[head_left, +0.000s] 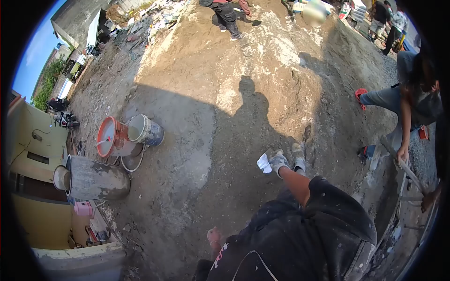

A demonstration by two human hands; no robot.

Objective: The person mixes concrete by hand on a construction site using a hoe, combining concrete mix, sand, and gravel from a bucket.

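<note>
Bare earthen ground (183, 220), part sunlit, part shaded

From where I stand, the person in the dark, dust-specked shirt (300, 243) has the right hand (280, 162), in what looks like a pale grey glove, stretched forward over the shaded ground. Its fingers seem closed on a crumpled white scrap (264, 163), cloth or paper, I can't tell which, sticking out to the left of them. Just beyond that hand is a dusty grey shoe (298, 157).

The bare left hand (214, 235) hangs low beside the shirt; it's too small to tell whether those fingers are open or closed.

Toward the ground's left edge, a round orange plastic tub (124, 143) and a whitish round bucket (152, 132) stand close together, near a big grey cylindrical drum (101, 180). Past them rises a yellow-painted wall (40, 136).

Over by the right edge, a co-worker in grey-blue trousers (382, 97) grips a long wooden-looking handle (413, 177). Another person in dark trousers (227, 18) stands on the sunlit far side.
</note>
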